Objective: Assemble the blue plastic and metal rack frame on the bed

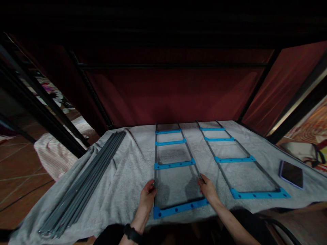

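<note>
A ladder-like frame [175,165] of grey tubes joined by blue crosspieces with dark holes lies flat on a grey cloth [133,170]. My left hand [147,194], a dark band on its wrist, has curled fingers at the frame's left tube. On the opposite side, my right hand [207,188] pinches the right tube just above the nearest blue crosspiece [182,208]. A second frame [235,159] of the same make lies to the right, apart from both hands. At the left rests a bundle of loose grey tubes [87,185].
A phone [291,174] lies at the cloth's right side. Dark posts [258,88] and dark red fabric [176,95] stand behind and around the cloth. Pinkish striped fabric [55,153] hangs at the left, above a tiled floor [20,173].
</note>
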A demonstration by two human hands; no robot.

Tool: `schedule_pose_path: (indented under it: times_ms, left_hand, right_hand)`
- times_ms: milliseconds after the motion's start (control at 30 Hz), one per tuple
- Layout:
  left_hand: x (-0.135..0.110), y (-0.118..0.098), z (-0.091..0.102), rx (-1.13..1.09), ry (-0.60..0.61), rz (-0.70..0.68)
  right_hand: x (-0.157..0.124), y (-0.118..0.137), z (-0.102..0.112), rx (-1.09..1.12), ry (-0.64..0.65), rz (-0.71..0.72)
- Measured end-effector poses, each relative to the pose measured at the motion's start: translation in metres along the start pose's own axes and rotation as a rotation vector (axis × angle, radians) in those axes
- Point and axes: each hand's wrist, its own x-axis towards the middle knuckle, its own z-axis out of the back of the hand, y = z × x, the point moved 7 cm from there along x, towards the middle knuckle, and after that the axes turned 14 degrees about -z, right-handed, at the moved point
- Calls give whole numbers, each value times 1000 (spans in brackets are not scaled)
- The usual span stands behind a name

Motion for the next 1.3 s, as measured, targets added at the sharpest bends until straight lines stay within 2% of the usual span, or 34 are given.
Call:
schedule_pose_path:
  times_ms: [100,233,367,500,633,900,1067,1300]
  left_hand:
    - [5,-3,4,70,17,-58]
    - [11,-11,6,234,85,-164]
    - [14,-16,14,388,99,-258]
    - [13,-20,15,511,148,-302]
    - [10,-26,11,661,178,-365]
    - [9,-30,2,814,234,-297]
    - [7,-33,-3,862,232,-307]
    - [9,-32,-6,859,242,-354]
  right_hand:
    - [0,7,-4,-87,-57,64]
    - [0,15,-6,-193,-195,227]
    - [-5,14,-16,-320,-272,350]
    - [-13,14,-25,-470,-325,436]
    - [-15,18,-24,-565,-376,435]
    - [-18,20,-25,-557,-393,523]
    - [-20,21,-31,-518,-426,604]
    - [-21,20,-37,-570,-442,634]
